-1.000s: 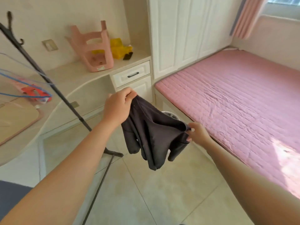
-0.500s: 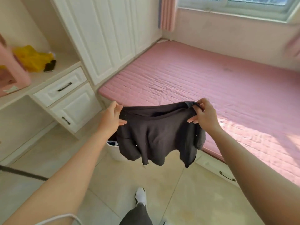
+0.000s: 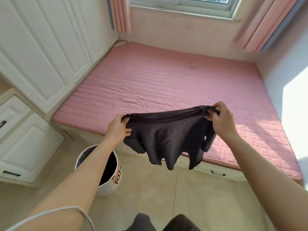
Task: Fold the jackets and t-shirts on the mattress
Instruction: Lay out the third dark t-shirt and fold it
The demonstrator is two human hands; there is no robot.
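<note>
A dark grey t-shirt (image 3: 166, 137) hangs stretched between my two hands, in the air over the front edge of the pink quilted mattress (image 3: 158, 84). My left hand (image 3: 116, 128) grips its left top corner. My right hand (image 3: 221, 119) pinches the right top corner, where the cloth is bunched. The lower part of the shirt dangles in folds below the mattress edge. Nothing lies on the mattress.
A white bucket (image 3: 115, 180) with a dark inside stands on the tiled floor by my left forearm. White wardrobe doors (image 3: 50, 47) and drawers (image 3: 25, 147) line the left. A window with pink curtains (image 3: 120, 14) is behind the bed. Drawer handle (image 3: 217, 173) under the mattress.
The view has swung right, from the desk to face the bed. My hands have spread apart and moved forward, pulling the t-shirt wide above the mattress edge.
</note>
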